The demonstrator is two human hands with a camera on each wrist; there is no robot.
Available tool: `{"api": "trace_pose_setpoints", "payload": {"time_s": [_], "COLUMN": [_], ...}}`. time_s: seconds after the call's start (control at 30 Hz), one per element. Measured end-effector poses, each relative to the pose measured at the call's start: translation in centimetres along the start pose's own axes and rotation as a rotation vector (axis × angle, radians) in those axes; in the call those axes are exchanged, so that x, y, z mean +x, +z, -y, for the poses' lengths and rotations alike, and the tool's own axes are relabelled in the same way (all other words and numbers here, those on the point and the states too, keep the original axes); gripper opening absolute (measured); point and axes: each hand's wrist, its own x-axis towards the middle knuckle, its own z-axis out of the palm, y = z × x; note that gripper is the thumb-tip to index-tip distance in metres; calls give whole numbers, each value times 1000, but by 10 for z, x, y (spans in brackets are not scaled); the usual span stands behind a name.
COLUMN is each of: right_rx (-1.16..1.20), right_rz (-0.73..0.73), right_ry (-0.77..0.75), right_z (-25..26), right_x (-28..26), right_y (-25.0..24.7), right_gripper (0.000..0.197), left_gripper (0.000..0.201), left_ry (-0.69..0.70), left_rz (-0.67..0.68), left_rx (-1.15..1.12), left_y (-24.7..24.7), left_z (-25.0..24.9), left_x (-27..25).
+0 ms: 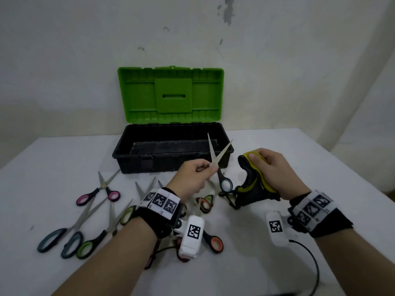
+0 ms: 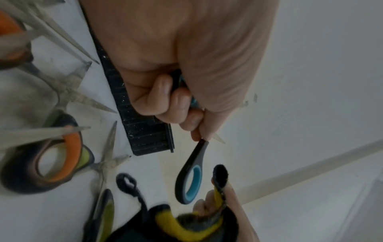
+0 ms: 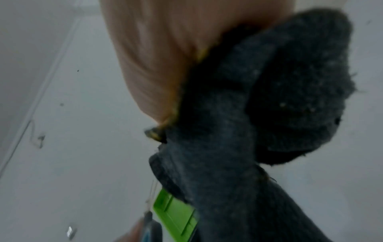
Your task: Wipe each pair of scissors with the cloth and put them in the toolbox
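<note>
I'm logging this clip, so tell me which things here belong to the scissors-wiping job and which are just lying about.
Part of the job:
- blue-handled scissors, blades open, held by the left hand
- black and yellow cloth, gripped by the right hand
- open toolbox, nothing visible inside
- the other scissors on the table, e.g. the pink-handled pair

Just lying about:
- black cable

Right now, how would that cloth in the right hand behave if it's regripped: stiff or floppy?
Likely floppy: the cloth droops in folds below the right hand. Probably light, since a thumb-and-finger hold bunches it. Its fuzzy surface suggests it won't slip easily.
</note>
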Motion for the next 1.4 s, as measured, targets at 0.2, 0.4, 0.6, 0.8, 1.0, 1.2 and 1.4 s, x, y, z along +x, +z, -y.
{"api": "trace_pose_setpoints", "payload": {"time_s": [0.2,0.4,0.6,0.8,1.0,1.2,1.4], "right_rx": [-146,-297,-334,-141,-98,-170,-243], "right_rz": [-39,-81,-135,236,192,119,212], "right_ry": [46,24,-92,97,-37,-84,-140], "right_z": [15,26,25,12,22,25,25], "right_x": [-17,-25,-22,-34,-38,-39,-41], "right_y": [-18,-49,-29,-6,4,18,18], "right_gripper": [22,20,21,20,14,10,18], "left_gripper": [22,22,18,16,17,32,29], "left_ry": [44,42,26,-31,-75,-121,-127], "left_rz": [-15,-6,21,31,3,2,-11], "left_rx": [4,25,17,6,48,92,46], "left_y": [4,10,14,9,7,12,10], "left_z": [-19,-24,-19,-6,-1,7,12], "left_x": [-16,-22,-24,-24,-26,-26,-27]}}
